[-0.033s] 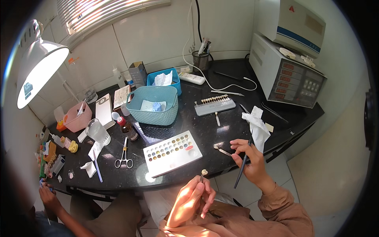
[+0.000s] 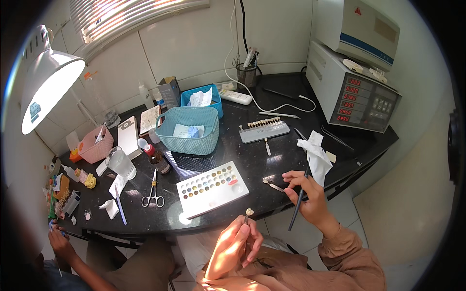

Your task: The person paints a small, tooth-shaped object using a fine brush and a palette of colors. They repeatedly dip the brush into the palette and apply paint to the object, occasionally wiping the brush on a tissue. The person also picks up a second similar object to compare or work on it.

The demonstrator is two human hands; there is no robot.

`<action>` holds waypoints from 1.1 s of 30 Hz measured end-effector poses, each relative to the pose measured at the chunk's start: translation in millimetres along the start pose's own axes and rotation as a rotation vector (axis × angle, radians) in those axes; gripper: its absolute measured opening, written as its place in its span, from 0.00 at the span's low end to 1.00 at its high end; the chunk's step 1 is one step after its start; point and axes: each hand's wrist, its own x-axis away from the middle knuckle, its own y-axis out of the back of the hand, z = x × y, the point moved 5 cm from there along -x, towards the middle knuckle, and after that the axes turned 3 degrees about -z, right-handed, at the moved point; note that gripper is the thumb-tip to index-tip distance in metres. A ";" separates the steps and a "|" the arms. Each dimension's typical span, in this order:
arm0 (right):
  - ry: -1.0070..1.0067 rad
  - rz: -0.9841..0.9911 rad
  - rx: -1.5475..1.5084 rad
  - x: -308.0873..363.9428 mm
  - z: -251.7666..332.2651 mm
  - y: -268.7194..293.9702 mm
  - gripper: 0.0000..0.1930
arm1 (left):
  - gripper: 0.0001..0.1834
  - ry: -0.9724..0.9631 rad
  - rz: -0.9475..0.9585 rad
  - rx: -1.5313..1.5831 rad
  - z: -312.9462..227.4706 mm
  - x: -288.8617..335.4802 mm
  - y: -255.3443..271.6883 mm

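My left hand (image 2: 236, 245) is closed, low in front of the desk edge. It grips a thin holder, mostly hidden by the fingers, with a small tooth-coloured dental crown (image 2: 249, 212) at its upper tip. To the right, my right hand (image 2: 311, 198) pinches a slim dark brush (image 2: 296, 209), slanting with its lower end toward the left; its tip is too small to make out. Between the hands and the desk's middle lies a white paint palette (image 2: 221, 199) with rows of coloured wells. One loose shade tab (image 2: 276, 187) rests close to my right fingers.
Behind the palette stand a teal basket (image 2: 189, 140) and a grey tooth shade guide (image 2: 264, 132). A crumpled tissue (image 2: 320, 162) lies right, near a furnace (image 2: 357, 92). Scissor-handled forceps (image 2: 153, 196), a glass (image 2: 121, 162) and a lamp (image 2: 53, 72) are left, with another person's hands (image 2: 62, 242).
My left hand and the crown have shifted very slightly left and down. The right hand with the brush is almost unmoved.
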 end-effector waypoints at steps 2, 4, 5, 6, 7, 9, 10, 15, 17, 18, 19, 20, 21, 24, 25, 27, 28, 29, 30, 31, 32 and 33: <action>-0.014 0.018 0.012 -1.2 -0.8 0.3 0.07 | 0.15 -0.035 0.013 -0.014 2.2 0.1 4.8; -0.026 0.019 0.026 0.9 -2.8 -0.3 0.06 | 0.15 -0.010 0.022 -0.043 3.3 0.4 5.5; -0.039 0.044 0.042 2.0 -3.6 -1.9 0.07 | 0.15 0.003 0.011 -0.038 4.2 1.2 6.4; -0.052 0.070 0.057 1.7 -3.6 -2.6 0.07 | 0.14 0.015 0.000 -0.034 5.2 2.0 7.2; -0.066 0.097 0.073 1.8 -3.6 -3.6 0.07 | 0.14 0.018 -0.010 -0.022 5.2 2.7 7.6; -0.072 0.110 0.074 0.1 -2.7 -6.0 0.08 | 0.13 0.019 -0.032 0.003 5.2 2.5 8.1; -0.074 0.117 0.074 0.5 -2.3 -7.4 0.08 | 0.13 0.018 -0.044 0.010 6.7 2.7 10.1; 0.014 0.204 0.105 2.1 3.8 -12.1 0.15 | 0.13 0.014 -0.053 0.017 6.9 1.1 12.1; 0.042 0.215 0.102 3.6 4.1 -12.3 0.17 | 0.13 0.011 -0.058 0.023 8.5 -0.2 12.6; 0.046 0.219 0.106 5.2 2.7 -11.7 0.18 | 0.13 0.011 -0.062 0.026 9.7 -0.6 12.6; 0.050 0.223 0.110 6.9 1.5 -11.5 0.19 | 0.14 0.016 -0.072 0.036 10.6 -0.6 11.9; 0.074 0.224 0.131 8.2 1.2 -11.7 0.19 | 0.14 0.020 -0.078 0.047 11.3 -1.0 10.5; 0.098 0.225 0.151 9.6 1.0 -12.4 0.19 | 0.14 0.024 -0.085 0.059 12.4 -2.3 9.5; 0.128 0.211 0.174 10.8 -0.3 -11.2 0.18 | 0.14 -0.014 -0.077 0.029 12.1 -10.3 5.7; 0.131 0.204 0.176 11.9 -0.8 -10.1 0.18 | 0.14 0.007 -0.063 0.047 16.6 -10.3 5.5; 0.144 0.208 0.177 12.4 -1.8 -11.0 0.18 | 0.13 0.022 -0.071 0.036 18.4 -10.5 4.7; 0.151 0.209 0.178 12.0 -2.3 -11.4 0.18 | 0.13 0.028 -0.074 0.030 18.6 -11.3 3.7; 0.158 0.210 0.184 12.7 -3.0 -11.0 0.18 | 0.13 0.024 -0.070 0.036 17.7 -12.6 0.6; 0.166 0.212 0.189 13.2 -3.7 -10.7 0.18 | 0.13 0.032 -0.055 0.027 18.1 -12.9 0.0; 0.174 0.214 0.194 14.0 -3.9 -10.5 0.17 | 0.13 0.040 -0.041 0.017 18.1 -12.8 0.2; 0.182 0.211 0.197 14.3 -4.0 -10.7 0.17 | 0.13 0.044 -0.029 0.006 18.1 -12.7 0.1; 0.190 0.210 0.200 14.6 -3.8 -11.0 0.17 | 0.13 0.051 -0.047 0.016 19.1 -12.7 0.0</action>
